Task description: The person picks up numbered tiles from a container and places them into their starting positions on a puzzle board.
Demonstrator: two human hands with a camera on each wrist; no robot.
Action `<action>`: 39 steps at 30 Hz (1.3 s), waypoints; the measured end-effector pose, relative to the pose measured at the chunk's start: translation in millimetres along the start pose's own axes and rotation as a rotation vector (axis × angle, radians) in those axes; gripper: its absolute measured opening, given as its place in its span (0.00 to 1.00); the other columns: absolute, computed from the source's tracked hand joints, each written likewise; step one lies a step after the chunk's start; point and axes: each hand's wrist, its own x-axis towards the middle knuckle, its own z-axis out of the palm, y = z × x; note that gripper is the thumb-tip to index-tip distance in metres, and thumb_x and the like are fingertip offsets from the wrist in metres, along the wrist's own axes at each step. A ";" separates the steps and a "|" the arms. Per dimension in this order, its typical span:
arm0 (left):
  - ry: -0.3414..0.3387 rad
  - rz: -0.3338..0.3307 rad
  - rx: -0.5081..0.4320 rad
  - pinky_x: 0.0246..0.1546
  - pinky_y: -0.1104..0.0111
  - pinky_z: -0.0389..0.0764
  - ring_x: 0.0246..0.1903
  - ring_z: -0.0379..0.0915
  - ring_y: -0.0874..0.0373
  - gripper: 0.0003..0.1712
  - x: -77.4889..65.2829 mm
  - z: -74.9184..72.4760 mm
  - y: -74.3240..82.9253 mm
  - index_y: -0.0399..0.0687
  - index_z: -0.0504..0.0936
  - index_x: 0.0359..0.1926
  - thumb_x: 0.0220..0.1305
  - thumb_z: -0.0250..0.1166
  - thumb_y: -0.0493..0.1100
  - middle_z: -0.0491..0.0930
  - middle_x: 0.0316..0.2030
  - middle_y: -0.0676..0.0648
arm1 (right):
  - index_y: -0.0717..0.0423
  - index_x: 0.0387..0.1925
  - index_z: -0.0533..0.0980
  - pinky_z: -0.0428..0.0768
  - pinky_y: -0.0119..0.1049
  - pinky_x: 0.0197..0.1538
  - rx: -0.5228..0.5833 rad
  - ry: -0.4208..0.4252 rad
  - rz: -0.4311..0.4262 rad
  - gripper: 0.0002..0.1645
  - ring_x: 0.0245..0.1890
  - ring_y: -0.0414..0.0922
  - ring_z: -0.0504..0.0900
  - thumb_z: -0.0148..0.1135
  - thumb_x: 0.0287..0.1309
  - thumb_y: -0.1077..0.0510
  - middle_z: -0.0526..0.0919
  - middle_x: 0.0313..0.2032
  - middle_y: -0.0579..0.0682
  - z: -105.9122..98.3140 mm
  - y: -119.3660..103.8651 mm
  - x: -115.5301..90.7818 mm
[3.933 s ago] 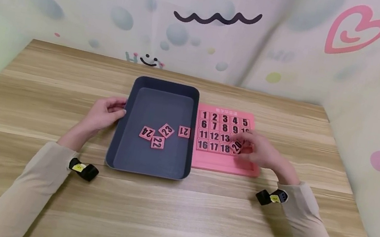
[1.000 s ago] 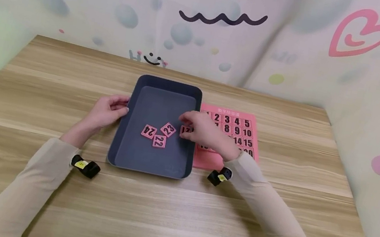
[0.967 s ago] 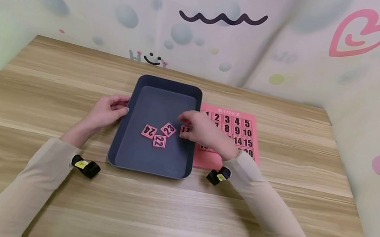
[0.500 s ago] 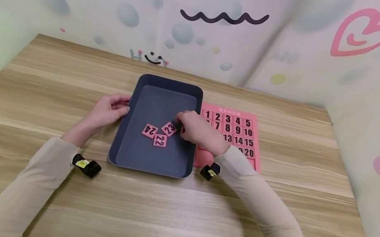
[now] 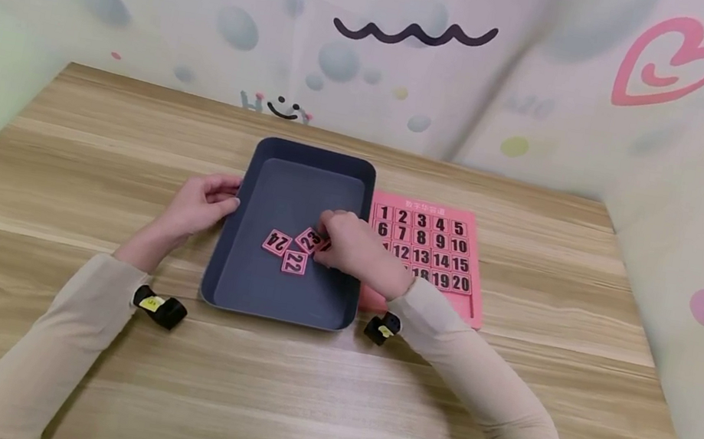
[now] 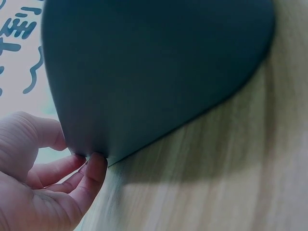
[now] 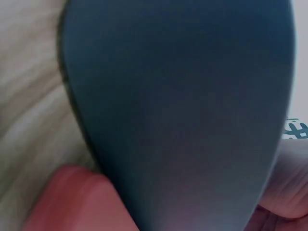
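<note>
A dark grey rectangular tray (image 5: 283,297) lies on the table with pink number tiles inside. My left hand (image 5: 197,205) holds the tray's left side; in the left wrist view, thumb and fingertips meet the tray's wall near its lower edge. Inside the tray, my right hand (image 5: 354,251) pinches the tile 21 (image 5: 325,245), mostly hidden by the fingers. Touching or close by on the left is the tile 23 (image 5: 309,239), with tile 22 (image 5: 294,263) below it and tile 24 (image 5: 277,242) further left. The right wrist view shows mainly the tray's outer wall.
A pink number puzzle board (image 5: 474,314) sits against the tray's right side, its rows filled with tiles up to 20 and partly covered by my right hand. A printed wall cloth (image 5: 376,76) stands behind the wooden table (image 5: 294,396).
My right hand has left the tile 20 on the board, come left into the tray and slid the tile 21 left beside 23. Tile 23 has shifted slightly. My left hand stays.
</note>
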 end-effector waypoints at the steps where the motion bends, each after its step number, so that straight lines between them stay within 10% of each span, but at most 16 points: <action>1: 0.000 0.001 0.002 0.38 0.86 0.71 0.49 0.70 0.45 0.24 0.0 0.1 -0.1 0.24 0.64 0.62 0.65 0.52 0.29 0.70 0.55 0.27 | 0.62 0.37 0.74 0.74 0.32 0.29 0.017 -0.002 0.007 0.16 0.30 0.44 0.74 0.69 0.51 0.57 0.76 0.31 0.52 -0.1 0.1 -0.2; 21: -0.002 0.001 0.007 0.38 0.86 0.71 0.49 0.70 0.45 0.25 -0.4 -0.3 0.6 0.24 0.63 0.62 0.66 0.52 0.30 0.70 0.55 0.27 | 0.61 0.28 0.74 0.73 0.28 0.21 0.095 -0.130 0.037 0.14 0.17 0.39 0.76 0.68 0.53 0.55 0.76 0.21 0.49 -4.5 -4.1 -8.9; 26: -0.004 -0.006 0.011 0.37 0.85 0.71 0.49 0.70 0.45 0.25 -0.6 -0.3 1.6 0.24 0.63 0.62 0.66 0.52 0.30 0.70 0.55 0.28 | 0.59 0.34 0.79 0.73 0.28 0.27 0.077 -0.093 -0.084 0.06 0.22 0.40 0.75 0.65 0.54 0.63 0.79 0.24 0.48 -10.9 2.2 -11.0; 32: -0.002 0.001 0.009 0.37 0.85 0.71 0.48 0.70 0.47 0.24 -0.9 -0.5 2.3 0.23 0.63 0.62 0.66 0.51 0.30 0.70 0.55 0.27 | 0.55 0.44 0.81 0.75 0.31 0.39 0.081 -0.193 -0.318 0.19 0.36 0.45 0.75 0.65 0.49 0.72 0.80 0.41 0.51 -13.2 9.9 -11.8; 39: 0.000 0.004 0.015 0.37 0.85 0.71 0.48 0.70 0.47 0.24 -1.0 -0.1 1.6 0.24 0.63 0.62 0.66 0.51 0.30 0.70 0.54 0.27 | 0.55 0.43 0.79 0.73 0.28 0.36 0.101 -0.230 -0.338 0.22 0.34 0.45 0.74 0.63 0.46 0.76 0.78 0.36 0.50 -10.5 12.6 -11.6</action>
